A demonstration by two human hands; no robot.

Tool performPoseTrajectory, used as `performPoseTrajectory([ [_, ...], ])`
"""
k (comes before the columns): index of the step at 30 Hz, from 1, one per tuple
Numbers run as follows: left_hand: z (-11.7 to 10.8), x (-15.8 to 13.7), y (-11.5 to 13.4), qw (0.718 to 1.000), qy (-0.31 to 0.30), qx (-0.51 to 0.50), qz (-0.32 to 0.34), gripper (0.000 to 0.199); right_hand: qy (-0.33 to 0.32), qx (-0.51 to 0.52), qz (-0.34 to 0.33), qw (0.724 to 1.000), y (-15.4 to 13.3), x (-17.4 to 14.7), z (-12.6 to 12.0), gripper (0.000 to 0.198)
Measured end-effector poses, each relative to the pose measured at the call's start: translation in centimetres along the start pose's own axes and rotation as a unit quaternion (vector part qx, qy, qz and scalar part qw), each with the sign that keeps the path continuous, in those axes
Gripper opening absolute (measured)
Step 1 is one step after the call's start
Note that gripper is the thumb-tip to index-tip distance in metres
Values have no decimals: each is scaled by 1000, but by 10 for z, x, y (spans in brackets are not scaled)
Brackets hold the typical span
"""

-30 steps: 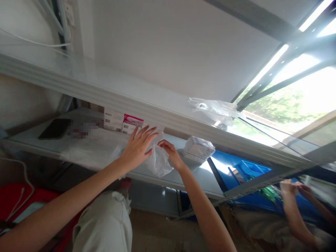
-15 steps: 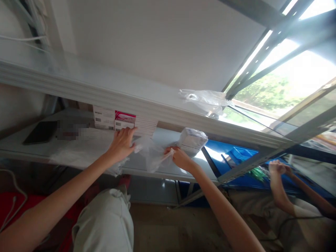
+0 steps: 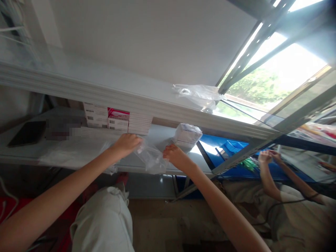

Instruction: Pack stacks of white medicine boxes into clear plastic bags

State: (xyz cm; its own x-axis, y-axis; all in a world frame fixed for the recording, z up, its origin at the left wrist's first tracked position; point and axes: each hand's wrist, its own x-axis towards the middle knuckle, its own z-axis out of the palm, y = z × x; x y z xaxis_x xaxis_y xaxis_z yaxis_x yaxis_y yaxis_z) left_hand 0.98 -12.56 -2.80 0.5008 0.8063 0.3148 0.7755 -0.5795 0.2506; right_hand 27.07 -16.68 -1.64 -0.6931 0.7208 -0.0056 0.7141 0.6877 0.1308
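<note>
A clear plastic bag (image 3: 152,158) is stretched between my two hands above the lower shelf. My left hand (image 3: 128,144) is closed on the bag's left end. The bag's other side is pinched in my right hand (image 3: 172,154). Just behind my right hand sits a white bundle wrapped in clear plastic (image 3: 187,135). Beyond my left hand stand several small white boxes (image 3: 97,116), one with a pink top (image 3: 118,114). More clear plastic bags (image 3: 70,150) lie flat on the shelf to the left, partly behind my left forearm.
An upper shelf edge (image 3: 105,94) runs across above my hands, with a crumpled clear bag (image 3: 199,93) on it. A dark flat object (image 3: 27,133) lies at far left. On the right, another person's hands (image 3: 266,156) work by a blue bin (image 3: 235,147) and green items (image 3: 250,163).
My left hand has come away from the boxes, down toward the bag, and now grips it. The bag is spread between both hands. The view has shifted slightly right.
</note>
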Motion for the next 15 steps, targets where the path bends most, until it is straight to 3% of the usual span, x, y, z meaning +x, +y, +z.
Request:
performPoseTrajectory([
  [6,-9,-2,6,993,-4,96,-67,26,53,-20,16,998,-15,-10,-39,30],
  [9,-3,1,16,991,-6,102,-88,25,112,28,-7,993,-44,-8,-62,34],
  [11,2,2,20,992,-8,83,-94,24,130,72,2,989,-68,1,-64,33],
  [13,5,2,21,993,-3,63,-98,24,110,93,58,988,-87,15,-54,30],
  [15,7,0,20,994,6,49,-101,26,84,85,167,979,-91,31,-34,29],
])
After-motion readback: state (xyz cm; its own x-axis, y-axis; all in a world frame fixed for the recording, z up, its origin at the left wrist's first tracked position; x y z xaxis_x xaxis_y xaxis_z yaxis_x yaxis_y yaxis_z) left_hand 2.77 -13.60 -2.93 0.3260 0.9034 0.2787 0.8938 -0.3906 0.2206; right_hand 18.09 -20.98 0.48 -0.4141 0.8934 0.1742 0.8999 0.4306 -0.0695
